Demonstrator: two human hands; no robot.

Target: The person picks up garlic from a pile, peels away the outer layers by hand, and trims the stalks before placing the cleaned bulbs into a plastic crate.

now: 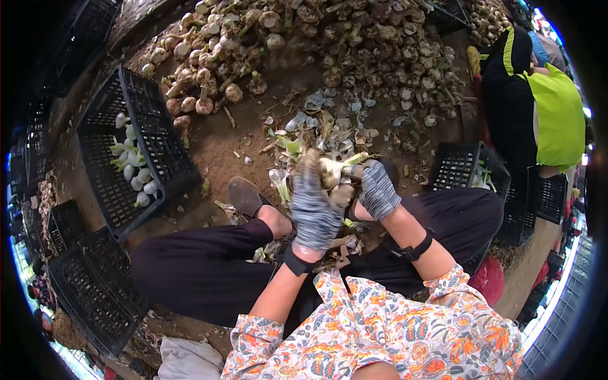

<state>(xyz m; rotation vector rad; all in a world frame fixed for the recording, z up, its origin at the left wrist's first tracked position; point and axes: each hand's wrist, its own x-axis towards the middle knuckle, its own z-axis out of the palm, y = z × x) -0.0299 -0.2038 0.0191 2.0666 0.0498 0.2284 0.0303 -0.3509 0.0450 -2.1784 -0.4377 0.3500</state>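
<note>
Between my two gloved hands is a pale garlic bulb [330,172] with its green-white stem [356,158] pointing right. My left hand [313,212], in a grey striped glove, is closed around the bulb's left and lower side; its fingers are smeared by motion. My right hand [378,190], gloved alike, has its fingers curled in at the stem. Whether it also holds a small tool is hidden. Below and beyond the hands lies a heap of peeled skins and leaf scraps [291,145] on the ground.
A large pile of untrimmed garlic [392,50] lies ahead. A black crate [171,149] with clean white bulbs [130,161] leans at left; another crate [456,166] stands right. A person in a black and lime top [557,114] sits at far right. More crates [95,278] are lower left.
</note>
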